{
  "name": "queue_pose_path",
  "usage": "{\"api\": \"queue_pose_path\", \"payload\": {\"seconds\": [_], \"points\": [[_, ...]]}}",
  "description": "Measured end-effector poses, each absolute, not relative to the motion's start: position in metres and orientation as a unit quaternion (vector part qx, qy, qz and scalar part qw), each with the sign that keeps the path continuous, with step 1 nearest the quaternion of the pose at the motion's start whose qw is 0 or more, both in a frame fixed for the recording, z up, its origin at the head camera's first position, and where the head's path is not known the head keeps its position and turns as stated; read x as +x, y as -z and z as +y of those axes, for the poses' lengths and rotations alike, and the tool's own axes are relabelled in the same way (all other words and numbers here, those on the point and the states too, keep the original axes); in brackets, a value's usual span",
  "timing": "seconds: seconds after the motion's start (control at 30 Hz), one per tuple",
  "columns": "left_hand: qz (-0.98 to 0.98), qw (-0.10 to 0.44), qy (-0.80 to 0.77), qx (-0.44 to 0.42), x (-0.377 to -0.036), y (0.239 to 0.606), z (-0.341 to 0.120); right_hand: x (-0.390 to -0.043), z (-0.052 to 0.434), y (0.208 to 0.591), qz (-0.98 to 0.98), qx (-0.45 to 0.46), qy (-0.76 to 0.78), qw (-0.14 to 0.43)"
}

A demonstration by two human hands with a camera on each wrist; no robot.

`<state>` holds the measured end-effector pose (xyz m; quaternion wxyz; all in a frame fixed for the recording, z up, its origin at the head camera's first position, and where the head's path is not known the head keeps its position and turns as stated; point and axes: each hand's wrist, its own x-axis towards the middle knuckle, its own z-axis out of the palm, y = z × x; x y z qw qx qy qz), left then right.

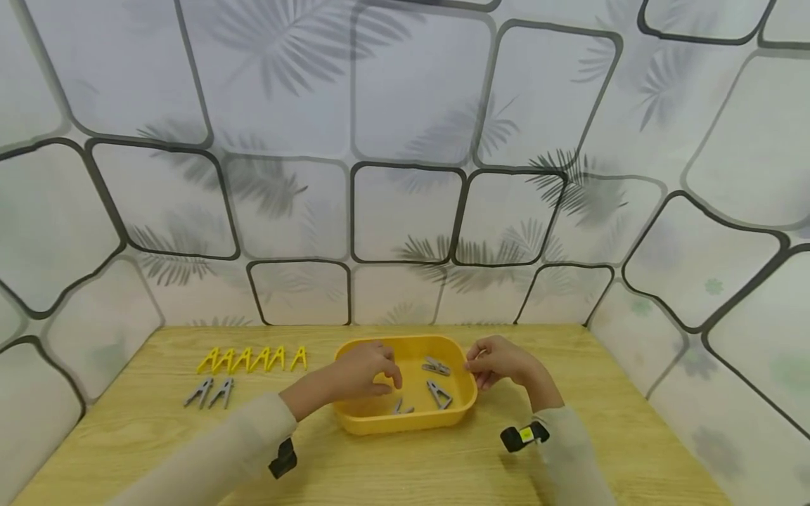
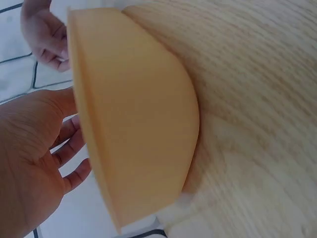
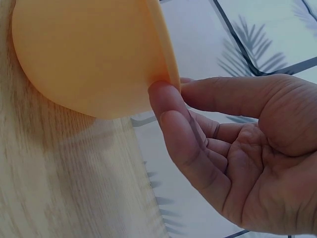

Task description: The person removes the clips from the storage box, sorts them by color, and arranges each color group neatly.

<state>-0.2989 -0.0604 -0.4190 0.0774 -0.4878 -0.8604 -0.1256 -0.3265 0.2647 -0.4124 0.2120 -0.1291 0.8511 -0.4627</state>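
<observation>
A yellow plastic basin (image 1: 405,424) stands on the table with grey clothespins (image 1: 439,395) lying in it. My left hand (image 1: 363,370) hovers over the basin's left part, fingers loosely bent, and nothing shows between them. In the left wrist view the basin's wall (image 2: 138,109) hides the fingertips. On the basin's right side, my right hand (image 1: 503,362) pinches the rim between thumb and fingers. This grip is plain in the right wrist view, where the hand (image 3: 237,153) holds the basin's edge (image 3: 166,44).
Left of the basin, several yellow clothespins (image 1: 250,359) form a row on the wooden table (image 1: 380,471). Two grey clothespins (image 1: 221,393) lie in front of that row. A patterned wall covering (image 1: 405,211) rises directly behind the table and along its sides.
</observation>
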Motion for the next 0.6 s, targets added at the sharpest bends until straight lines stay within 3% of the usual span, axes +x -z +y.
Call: {"api": "queue_pose_path", "payload": {"seconds": [0.23,0.6], "points": [[-0.873,0.009,0.112,-0.474,-0.298,0.429,-0.049,-0.327,0.263,0.412,0.851,-0.135,0.462,0.211],[-0.888,-0.001,0.055,-0.456,-0.3,0.431,-0.039,-0.326,0.263,0.412,0.852,-0.13,0.461,0.213]]}}
